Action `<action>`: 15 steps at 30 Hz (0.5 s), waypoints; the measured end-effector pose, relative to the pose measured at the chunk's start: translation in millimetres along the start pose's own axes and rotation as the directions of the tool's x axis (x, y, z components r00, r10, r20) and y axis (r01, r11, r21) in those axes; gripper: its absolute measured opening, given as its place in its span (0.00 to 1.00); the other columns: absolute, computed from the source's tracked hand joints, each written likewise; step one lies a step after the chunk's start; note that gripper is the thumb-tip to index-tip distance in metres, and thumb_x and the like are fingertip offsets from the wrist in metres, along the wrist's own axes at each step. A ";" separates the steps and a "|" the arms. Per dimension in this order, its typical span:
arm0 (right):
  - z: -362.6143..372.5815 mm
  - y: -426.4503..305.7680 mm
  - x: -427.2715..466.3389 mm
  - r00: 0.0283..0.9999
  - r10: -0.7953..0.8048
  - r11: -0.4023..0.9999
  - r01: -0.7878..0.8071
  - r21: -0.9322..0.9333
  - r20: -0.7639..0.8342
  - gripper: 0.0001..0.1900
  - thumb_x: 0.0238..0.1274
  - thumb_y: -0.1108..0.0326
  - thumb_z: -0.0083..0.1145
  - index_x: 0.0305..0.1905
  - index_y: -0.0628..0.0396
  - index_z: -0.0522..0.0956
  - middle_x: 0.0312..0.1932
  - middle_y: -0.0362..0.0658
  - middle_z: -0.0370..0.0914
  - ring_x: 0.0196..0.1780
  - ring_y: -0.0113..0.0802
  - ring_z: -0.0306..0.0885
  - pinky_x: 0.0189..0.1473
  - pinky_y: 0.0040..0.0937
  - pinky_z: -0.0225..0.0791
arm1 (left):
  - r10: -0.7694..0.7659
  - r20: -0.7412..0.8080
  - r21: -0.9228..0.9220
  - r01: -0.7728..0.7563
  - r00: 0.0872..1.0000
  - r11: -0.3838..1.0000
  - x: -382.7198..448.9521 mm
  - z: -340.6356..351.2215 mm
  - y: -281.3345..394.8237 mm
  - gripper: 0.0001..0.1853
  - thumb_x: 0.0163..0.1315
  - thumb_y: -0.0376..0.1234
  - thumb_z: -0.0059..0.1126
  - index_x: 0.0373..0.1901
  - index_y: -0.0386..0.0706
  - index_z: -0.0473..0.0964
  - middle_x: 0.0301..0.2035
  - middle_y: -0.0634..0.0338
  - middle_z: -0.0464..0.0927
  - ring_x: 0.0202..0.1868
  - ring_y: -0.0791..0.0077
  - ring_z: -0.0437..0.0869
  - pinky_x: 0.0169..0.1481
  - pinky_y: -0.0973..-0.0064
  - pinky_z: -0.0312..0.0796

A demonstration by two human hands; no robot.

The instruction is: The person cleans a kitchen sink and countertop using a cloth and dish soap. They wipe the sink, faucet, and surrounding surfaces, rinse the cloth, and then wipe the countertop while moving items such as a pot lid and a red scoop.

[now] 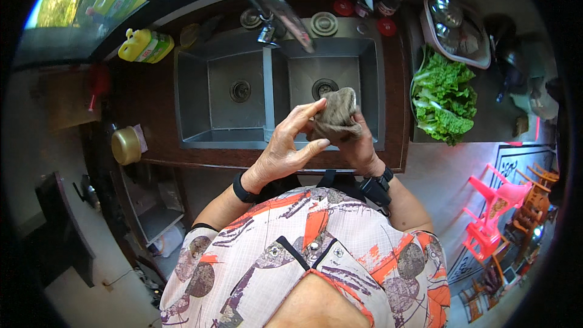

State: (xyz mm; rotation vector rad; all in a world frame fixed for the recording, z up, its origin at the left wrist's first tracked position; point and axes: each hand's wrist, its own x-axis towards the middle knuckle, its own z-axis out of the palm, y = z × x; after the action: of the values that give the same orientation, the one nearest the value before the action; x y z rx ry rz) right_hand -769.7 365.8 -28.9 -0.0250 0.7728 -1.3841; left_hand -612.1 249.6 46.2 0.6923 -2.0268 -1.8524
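Note:
A crumpled grey-brown cloth (337,116) is held above the front of the right sink basin (303,70). My right hand (362,146) grips it from the right and below, with most of its fingers hidden. At the cloth's left side is my left hand (291,139), its thumb and forefinger spread around the edge. Other left fingers pass behind the cloth, so their grip is unclear. A small white edge shows at the cloth's upper right; what it belongs to is hidden. The chrome faucet (278,4) arches over the right basin.
To the left is the second basin (227,114); a yellow jug (145,46) stands behind it. A gold-coloured pot (125,146) sits at the counter's left end. Leafy greens (442,95) and a tub of metalware (455,32) are on the right. Pink stools (496,196) stand beyond.

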 end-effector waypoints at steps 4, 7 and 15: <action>18.9 0.8 16.8 0.998 0.039 0.984 -0.047 0.172 0.047 0.43 0.73 0.28 0.31 0.77 0.51 0.61 0.72 0.48 0.69 0.72 0.42 0.70 0.75 0.43 0.61 | 0.133 -0.193 0.169 -0.100 0.972 0.980 -13.6 -21.0 -13.2 0.23 0.59 0.21 0.67 0.58 0.41 0.81 0.48 0.54 0.82 0.46 0.71 0.86 0.49 0.75 0.80; 37.7 30.3 28.8 0.996 0.082 0.994 -0.083 -0.072 -0.016 0.42 0.73 0.27 0.32 0.78 0.47 0.58 0.72 0.44 0.67 0.73 0.39 0.67 0.74 0.42 0.61 | 0.338 -0.316 0.324 -0.234 0.887 0.916 -21.8 -40.1 -24.8 0.22 0.59 0.19 0.65 0.57 0.41 0.81 0.46 0.54 0.83 0.46 0.69 0.86 0.47 0.74 0.81; 78.2 76.8 58.8 0.961 0.020 1.000 -0.013 0.027 -0.277 0.23 0.72 0.51 0.56 0.61 0.56 0.75 0.57 0.45 0.81 0.57 0.39 0.81 0.62 0.42 0.74 | 0.376 0.038 -0.051 -0.374 0.926 0.926 -50.4 -96.4 -52.1 0.16 0.62 0.22 0.63 0.52 0.41 0.83 0.50 0.51 0.84 0.51 0.61 0.86 0.55 0.69 0.79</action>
State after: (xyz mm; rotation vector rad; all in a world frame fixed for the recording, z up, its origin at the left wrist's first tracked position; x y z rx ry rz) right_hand -664.9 298.9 -31.8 0.1986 0.9865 -1.3979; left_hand -511.4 193.4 10.7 0.2252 -1.9735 -1.6905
